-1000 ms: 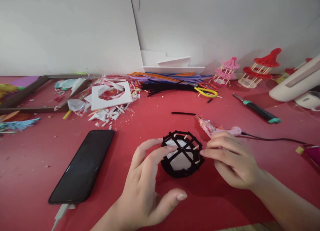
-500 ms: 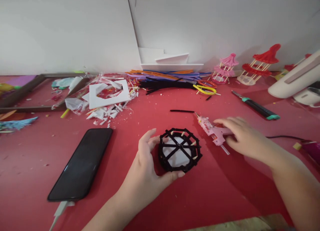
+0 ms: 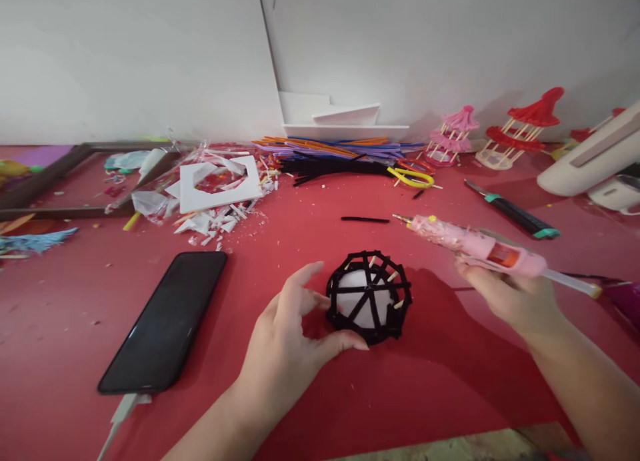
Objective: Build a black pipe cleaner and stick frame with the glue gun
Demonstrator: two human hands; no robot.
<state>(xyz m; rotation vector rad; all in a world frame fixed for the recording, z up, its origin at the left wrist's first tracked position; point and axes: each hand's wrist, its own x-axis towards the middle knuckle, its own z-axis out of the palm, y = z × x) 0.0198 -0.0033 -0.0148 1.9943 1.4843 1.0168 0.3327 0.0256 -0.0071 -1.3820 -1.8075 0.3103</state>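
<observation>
Between the thumb and fingers of my left hand is a small round frame of black fuzzy strips, with spokes across its top, short pale sticks inside and a white base. It rests on the red table. My right hand grips a pink hot glue gun by its handle, raised above the table. The gun's nozzle points left, and a clear glue stick comes out of its back end. Just left of the nozzle lies a short black pipe cleaner piece.
A phone with a cable lies at left. White foam offcuts, pipe cleaners and yellow-handled scissors lie farther back. At right are a cutter, a pink pavilion model and a red one.
My right hand has picked up the glue gun from the table and lifted it, turning it sideways. The black frame has shifted slightly right and turned in my left hand.
</observation>
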